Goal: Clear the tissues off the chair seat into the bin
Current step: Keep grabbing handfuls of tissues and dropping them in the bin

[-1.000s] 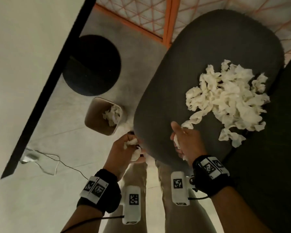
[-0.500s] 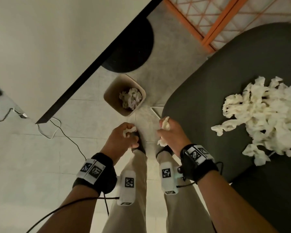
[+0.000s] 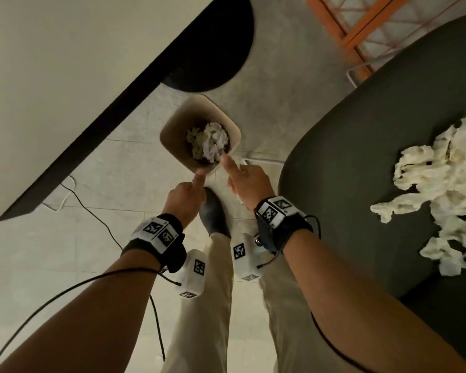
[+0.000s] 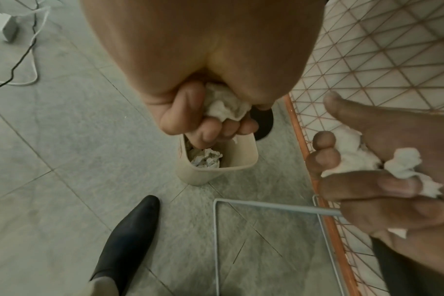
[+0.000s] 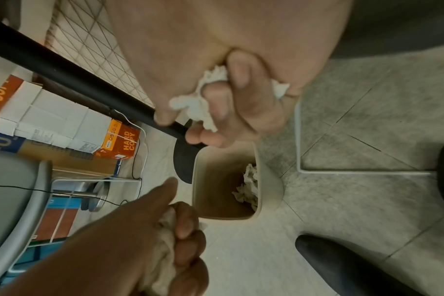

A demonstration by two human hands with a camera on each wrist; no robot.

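Note:
A beige bin [image 3: 172, 133] stands on the floor with crumpled tissues [image 3: 209, 144] inside. My left hand [image 3: 189, 195] hovers at its near rim and grips a wad of tissue [image 4: 226, 104], thumb stretched forward. My right hand [image 3: 245, 181] hangs beside it over the bin's near right corner. It also grips a tissue wad [image 5: 198, 108], with scraps poking out between its fingers. At the right, a big pile of white tissues [image 3: 441, 179] lies on the dark chair seat [image 3: 347, 157].
A black-edged desk [image 3: 119, 117] overhangs the bin's left side, with a black round base [image 3: 213, 49] behind it. An orange wire rack [image 3: 361, 28] stands at the back. The chair's white wire leg [image 4: 241, 202], my black shoe [image 3: 213, 211] and floor cables [image 3: 92, 211] lie close by.
Both hands have moved from the chair's front edge forward to the bin's near rim, still gripping their tissues. My view has swung left towards the bin.

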